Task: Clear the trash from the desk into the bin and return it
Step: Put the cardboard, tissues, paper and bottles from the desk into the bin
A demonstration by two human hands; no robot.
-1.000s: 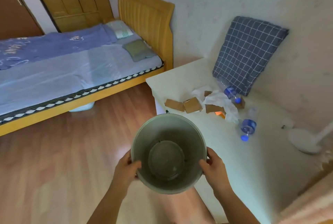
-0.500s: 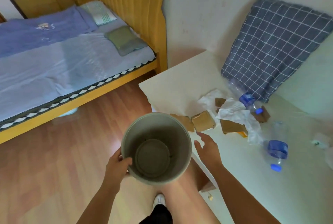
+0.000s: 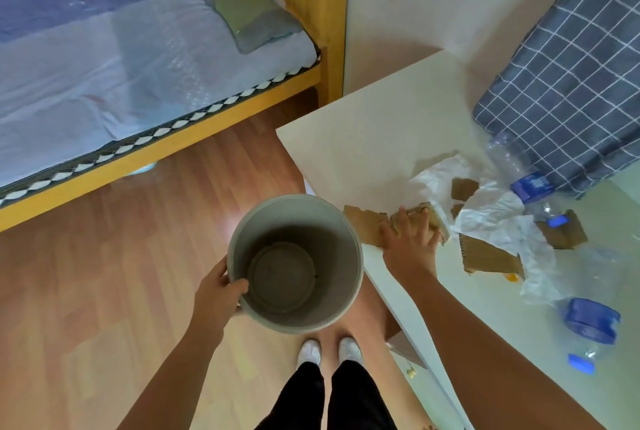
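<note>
My left hand (image 3: 217, 291) grips the rim of an empty grey bin (image 3: 294, 261), held in the air beside the white desk (image 3: 367, 138). My right hand (image 3: 410, 239) lies flat with spread fingers on brown cardboard scraps (image 3: 363, 221) at the desk's near edge. Further right lie more cardboard (image 3: 488, 258), crumpled white tissue (image 3: 498, 218), and two clear plastic bottles with blue labels, one against the cushion (image 3: 530, 183), one nearer me (image 3: 590, 322).
A dark checked cushion (image 3: 571, 76) leans on the wall at the back of the desk. A wooden bed (image 3: 138, 59) stands to the left across the wood floor (image 3: 104, 273). My feet in white shoes (image 3: 329, 351) are beside the desk's corner.
My right hand left the bin's rim and moved right onto the cardboard scraps on the desk. The left hand alone now holds the bin. The view has tilted down and closer.
</note>
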